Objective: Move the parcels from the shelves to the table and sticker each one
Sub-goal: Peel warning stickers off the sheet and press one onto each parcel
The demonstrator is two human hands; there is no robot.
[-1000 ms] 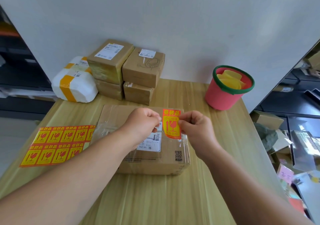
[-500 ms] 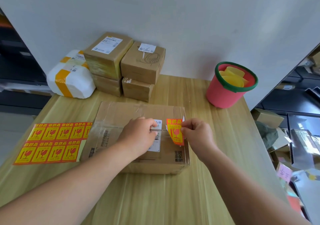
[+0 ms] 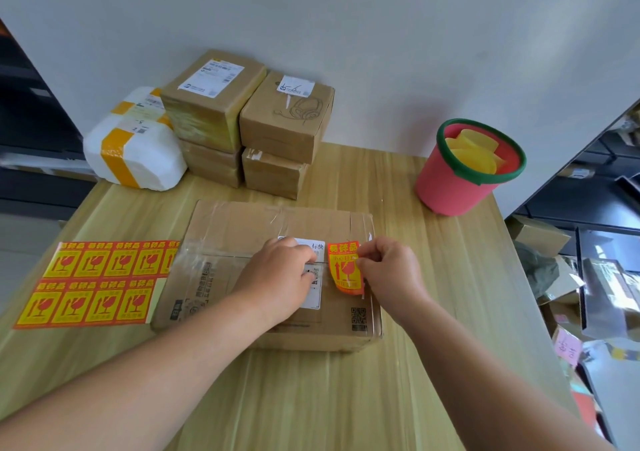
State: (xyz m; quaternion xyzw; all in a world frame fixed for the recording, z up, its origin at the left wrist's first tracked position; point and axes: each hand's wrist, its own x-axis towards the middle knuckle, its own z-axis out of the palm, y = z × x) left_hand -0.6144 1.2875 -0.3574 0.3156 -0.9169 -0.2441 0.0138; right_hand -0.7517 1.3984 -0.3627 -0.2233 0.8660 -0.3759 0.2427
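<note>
A flat cardboard parcel (image 3: 242, 235) lies in the middle of the wooden table (image 3: 346, 398). My right hand (image 3: 389, 270) pinches an orange fragile sticker (image 3: 344, 270) by its right edge; the sticker lies curled against the parcel's top, right of the white shipping label. My left hand (image 3: 277, 277) rests on that label, its fingers curled; whether they touch the sticker I cannot tell. A sheet of orange and yellow fragile stickers (image 3: 93, 284) lies on the table left of the parcel.
Several brown boxes (image 3: 249, 121) are stacked at the back against the wall, with a white foam parcel (image 3: 135, 152) to their left. A red bucket with a green rim (image 3: 464, 170) stands at the back right. Shelves and loose items lie beyond the table's right edge.
Both hands have come down from above the parcel onto its top. The sticker, held upright before, now lies against the cardboard beside the shipping label.
</note>
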